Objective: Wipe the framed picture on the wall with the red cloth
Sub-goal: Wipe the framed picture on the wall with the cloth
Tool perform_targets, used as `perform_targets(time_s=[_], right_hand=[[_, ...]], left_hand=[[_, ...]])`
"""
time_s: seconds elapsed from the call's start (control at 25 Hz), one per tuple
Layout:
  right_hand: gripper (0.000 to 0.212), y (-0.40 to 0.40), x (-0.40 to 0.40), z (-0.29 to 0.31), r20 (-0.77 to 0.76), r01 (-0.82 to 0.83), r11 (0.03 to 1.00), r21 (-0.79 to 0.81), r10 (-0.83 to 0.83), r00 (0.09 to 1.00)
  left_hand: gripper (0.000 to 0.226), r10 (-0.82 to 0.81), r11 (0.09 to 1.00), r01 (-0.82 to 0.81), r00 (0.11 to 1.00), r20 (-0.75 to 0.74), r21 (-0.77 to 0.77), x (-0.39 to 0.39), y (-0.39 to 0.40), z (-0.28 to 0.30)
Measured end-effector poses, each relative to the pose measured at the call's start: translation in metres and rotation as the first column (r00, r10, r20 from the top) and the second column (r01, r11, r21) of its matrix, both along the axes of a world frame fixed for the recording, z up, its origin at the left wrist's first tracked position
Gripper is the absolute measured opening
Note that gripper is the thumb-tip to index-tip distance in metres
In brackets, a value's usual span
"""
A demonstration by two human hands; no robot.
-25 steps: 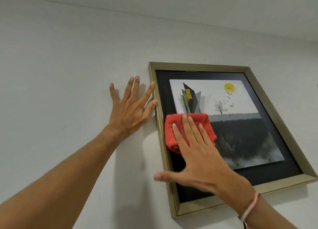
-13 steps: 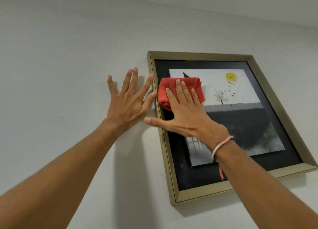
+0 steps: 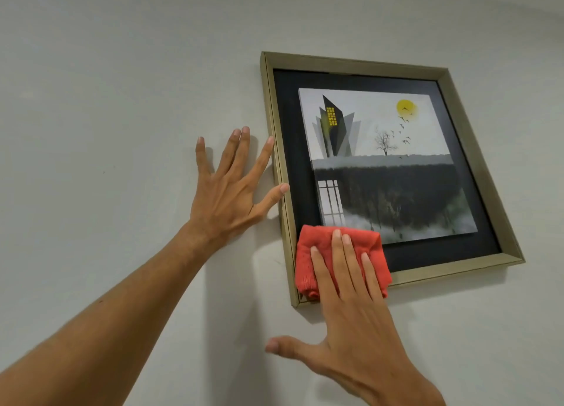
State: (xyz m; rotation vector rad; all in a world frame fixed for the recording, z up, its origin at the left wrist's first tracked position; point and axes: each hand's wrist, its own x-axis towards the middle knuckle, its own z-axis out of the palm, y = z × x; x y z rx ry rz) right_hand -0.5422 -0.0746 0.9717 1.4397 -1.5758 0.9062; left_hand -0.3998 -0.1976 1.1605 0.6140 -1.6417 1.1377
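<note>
A square picture in a dull gold frame [image 3: 360, 64] hangs on the pale grey wall [image 3: 106, 69]. At the frame's lower left corner, the right hand [image 3: 351, 308] lies flat, fingers together and thumb splayed, pressing a folded red fringed cloth [image 3: 317, 253] against the glass and bottom rail. Just beside the frame's left edge, the left hand [image 3: 229, 191] rests spread on the wall, thumb tip touching the frame.

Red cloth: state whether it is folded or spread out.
Folded. The red cloth is a compact thick pad under the right hand, with a rolled edge showing at its lower left, on the gold-framed picture's bottom-left corner.
</note>
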Motion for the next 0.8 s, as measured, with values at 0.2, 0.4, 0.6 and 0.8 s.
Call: perform_targets(time_s=[0.2,0.4,0.6,0.8], right_hand=[[0.135,-0.012,-0.006,0.075,-0.022,-0.02,0.998,-0.052,0.019,1.0],[0.133,-0.006,-0.006,0.107,-0.026,-0.019,0.999,-0.03,0.018,1.0],[0.137,0.018,-0.002,0.007,0.02,-0.014,0.992,0.125,0.011,1.0],[0.129,0.03,0.003,-0.008,0.035,0.077,0.988,0.135,-0.082,0.996]], left_hand=[[0.09,0.005,1.0,-0.005,1.0,0.012,-0.005,0.002,0.002,0.0],[0.086,0.009,1.0,-0.009,1.0,0.019,-0.012,0.002,0.001,0.0],[0.086,-0.01,1.0,0.01,1.0,0.009,-0.015,0.002,0.002,-0.001],[0.087,-0.02,1.0,0.02,1.0,-0.013,-0.018,0.002,0.002,0.001]])
